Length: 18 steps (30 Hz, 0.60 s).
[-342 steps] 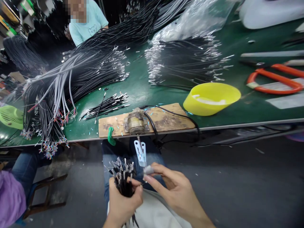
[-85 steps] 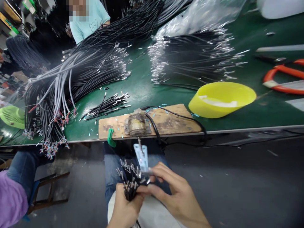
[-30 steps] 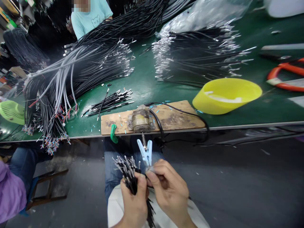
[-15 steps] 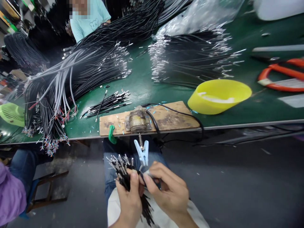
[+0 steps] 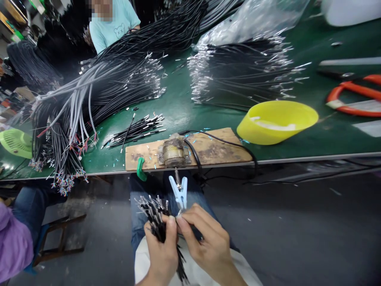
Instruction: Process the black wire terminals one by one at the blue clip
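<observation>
My left hand (image 5: 163, 250) is closed around a bundle of short black cables (image 5: 156, 216) whose stripped, silvery ends fan out above the thumb. Close against it, my right hand (image 5: 205, 242) pinches at a wire end beside the bundle; the fingers hide most of it. Just above the fingertips hangs a light-blue clothespin (image 5: 179, 192), fixed to the metal shaft (image 5: 177, 174) of a small motor (image 5: 173, 151). The motor is taped onto a wooden board (image 5: 214, 149) at the table edge.
A green clip (image 5: 141, 169) grips the board's edge. Short cables (image 5: 137, 132), long cable bundles (image 5: 119, 83) and a stack of black wires (image 5: 241, 75) lie on the green table (image 5: 175, 105). A yellow container (image 5: 276, 123) and orange-handled scissors (image 5: 342, 97) are at right. Co-workers sit nearby.
My right hand has shifted slightly left and up, bringing its fingertips closer to my left thumb, right below the clothespin. The left hand keeps its hold on the bundle.
</observation>
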Tool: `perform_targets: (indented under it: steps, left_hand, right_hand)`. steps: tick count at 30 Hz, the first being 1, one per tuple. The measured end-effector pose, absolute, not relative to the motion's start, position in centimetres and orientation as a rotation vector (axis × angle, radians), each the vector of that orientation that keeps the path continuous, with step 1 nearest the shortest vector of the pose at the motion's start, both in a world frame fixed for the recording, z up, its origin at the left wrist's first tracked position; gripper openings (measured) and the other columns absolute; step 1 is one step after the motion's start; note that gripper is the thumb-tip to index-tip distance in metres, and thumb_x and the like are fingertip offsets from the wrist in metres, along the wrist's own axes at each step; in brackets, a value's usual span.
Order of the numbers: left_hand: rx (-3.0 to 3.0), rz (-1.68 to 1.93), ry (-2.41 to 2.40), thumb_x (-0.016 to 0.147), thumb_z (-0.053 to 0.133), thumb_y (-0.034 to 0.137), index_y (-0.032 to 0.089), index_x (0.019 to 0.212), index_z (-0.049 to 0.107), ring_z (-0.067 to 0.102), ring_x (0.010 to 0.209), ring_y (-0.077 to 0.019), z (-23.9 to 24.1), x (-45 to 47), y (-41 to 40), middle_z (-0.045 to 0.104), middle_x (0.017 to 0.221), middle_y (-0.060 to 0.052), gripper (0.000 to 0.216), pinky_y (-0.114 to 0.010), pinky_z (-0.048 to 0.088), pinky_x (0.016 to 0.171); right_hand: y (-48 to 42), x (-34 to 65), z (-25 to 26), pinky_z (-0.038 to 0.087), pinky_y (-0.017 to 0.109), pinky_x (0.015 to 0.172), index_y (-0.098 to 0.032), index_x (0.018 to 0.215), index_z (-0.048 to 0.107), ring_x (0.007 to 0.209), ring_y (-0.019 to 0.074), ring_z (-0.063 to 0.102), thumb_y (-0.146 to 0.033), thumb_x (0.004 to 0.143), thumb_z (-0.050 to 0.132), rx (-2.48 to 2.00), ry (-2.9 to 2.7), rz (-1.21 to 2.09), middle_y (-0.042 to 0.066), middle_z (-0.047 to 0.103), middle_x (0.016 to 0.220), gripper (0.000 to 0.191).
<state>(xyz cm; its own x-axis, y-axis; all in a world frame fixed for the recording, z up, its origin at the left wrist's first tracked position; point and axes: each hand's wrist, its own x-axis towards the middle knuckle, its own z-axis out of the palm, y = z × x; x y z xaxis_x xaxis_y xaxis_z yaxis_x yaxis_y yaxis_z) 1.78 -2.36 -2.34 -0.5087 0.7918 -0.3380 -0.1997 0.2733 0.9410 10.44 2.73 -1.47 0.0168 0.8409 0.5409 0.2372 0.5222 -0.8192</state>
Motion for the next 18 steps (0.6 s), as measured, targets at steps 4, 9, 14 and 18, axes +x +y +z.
perform_targets:
  steps: [4, 9, 14, 18]
  left_hand:
    - [0.585, 1.376, 1.664, 0.065, 0.070, 0.049, 0.018, 0.075, 0.061, 0.055, 0.060, -0.0159, -1.4, 1.9, -1.8, 0.060, 0.067, -0.003, 0.033, -0.027, 0.045, 0.057]
    - [0.625, 1.312, 1.647, 0.068, 0.065, 0.055, 0.016, 0.054, 0.052, 0.036, 0.040, -0.0061, 0.1, 1.4, 0.1, 0.043, 0.045, 0.005, 0.043, -0.020, 0.030, 0.040]
    - [0.604, 1.290, 1.551, 0.060, 0.069, 0.059, 0.017, 0.056, 0.056, 0.036, 0.040, -0.0069, 0.1, 0.9, -0.1, 0.047, 0.047, 0.004, 0.045, -0.021, 0.030, 0.039]
    - [0.568, 1.239, 1.496, 0.057, 0.070, 0.060, 0.019, 0.054, 0.052, 0.036, 0.041, -0.0088, -0.4, 0.7, -0.7, 0.042, 0.047, 0.004, 0.045, -0.024, 0.031, 0.039]
  right_hand:
    - [2.6, 10.5, -1.7, 0.044, 0.028, 0.051, -0.023, 0.065, 0.048, 0.044, 0.0122, 0.043, -0.001, 0.075, 0.053, -0.920, -1.523, 0.526, -0.004, 0.047, 0.049, 0.024]
    - [1.8, 10.6, -1.3, 0.043, 0.027, 0.047, -0.023, 0.065, 0.050, 0.043, 0.0117, 0.042, 0.002, 0.071, 0.054, -0.824, -1.432, 0.638, -0.004, 0.048, 0.051, 0.026]
    - [2.3, 10.9, -1.7, 0.044, 0.027, 0.046, -0.021, 0.076, 0.064, 0.049, 0.0156, 0.051, -0.021, 0.081, 0.057, -1.021, -1.244, 0.863, 0.001, 0.055, 0.058, 0.009]
    - [2.8, 10.9, -1.4, 0.046, 0.025, 0.051, -0.019, 0.070, 0.063, 0.053, 0.0152, 0.054, -0.019, 0.082, 0.056, -0.941, -1.380, 0.943, 0.002, 0.060, 0.061, 0.015]
